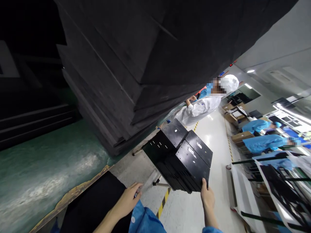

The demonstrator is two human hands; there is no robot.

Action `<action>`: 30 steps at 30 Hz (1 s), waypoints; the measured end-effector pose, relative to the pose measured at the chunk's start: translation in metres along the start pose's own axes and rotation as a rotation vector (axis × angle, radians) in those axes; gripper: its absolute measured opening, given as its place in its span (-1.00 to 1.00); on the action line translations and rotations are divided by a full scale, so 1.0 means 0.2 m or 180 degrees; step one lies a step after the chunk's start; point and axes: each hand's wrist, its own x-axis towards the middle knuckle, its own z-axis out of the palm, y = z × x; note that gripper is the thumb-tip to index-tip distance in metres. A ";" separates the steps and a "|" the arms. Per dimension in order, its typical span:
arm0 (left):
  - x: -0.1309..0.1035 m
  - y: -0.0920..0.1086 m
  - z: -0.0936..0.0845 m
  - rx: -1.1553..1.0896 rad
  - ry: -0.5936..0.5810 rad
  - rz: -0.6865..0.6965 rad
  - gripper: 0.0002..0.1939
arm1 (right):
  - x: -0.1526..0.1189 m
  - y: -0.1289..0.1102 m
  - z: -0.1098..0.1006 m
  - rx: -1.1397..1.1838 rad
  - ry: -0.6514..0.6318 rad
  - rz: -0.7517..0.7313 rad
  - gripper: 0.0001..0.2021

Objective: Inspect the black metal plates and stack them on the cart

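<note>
black cases (pixel 193 157) stand grouped, right hand (pixel 208 196) fingers pinching one corner, left hand (pixel 128 200) fingers curled, hold unclear.

sheets (pixel 109 71), apparently stacked, on table (pixel 48 168); boxes (pixel 194 155) to the right, rack (pixel 245 191) farther right

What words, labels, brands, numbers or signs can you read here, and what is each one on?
None can be read.
White patches on the stacked black rectangular boxes: too small and blurred to tell whether they bear print.
Dark mark on the pale flat panel at the left edge: cut off, unreadable.
</note>
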 end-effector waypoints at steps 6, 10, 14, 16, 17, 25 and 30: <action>0.00 -0.01 0.00 0.0032 0.0011 0.0027 -0.58 | -0.03 -0.06 -0.03 -0.0096 -0.0364 0.0172 -0.07; -0.03 0.04 -0.02 0.0072 0.0078 0.0079 -0.57 | -0.07 -0.11 -0.10 -0.0112 -0.0375 0.0155 -0.07; -0.16 0.08 -0.08 -0.0025 0.0411 0.0053 -0.57 | -0.18 -0.22 -0.15 -0.0100 0.0631 0.0160 -0.17; -0.26 0.06 -0.13 -0.0068 0.0691 0.0035 -0.59 | -0.29 -0.33 -0.10 0.0237 0.0789 -0.0322 -0.20; -0.32 0.04 -0.16 -0.0037 0.0855 0.0051 -0.60 | -0.38 -0.40 -0.04 0.0484 0.0645 -0.0666 -0.20; -0.93 0.13 -0.53 0.2186 0.2931 0.0063 -0.48 | -1.61 -1.04 0.69 0.1398 -0.2364 -0.4697 -0.73; -1.51 0.53 -0.83 0.3857 0.4474 -0.0436 -0.29 | -2.09 -1.34 0.81 0.1843 -0.2680 -0.6947 -0.71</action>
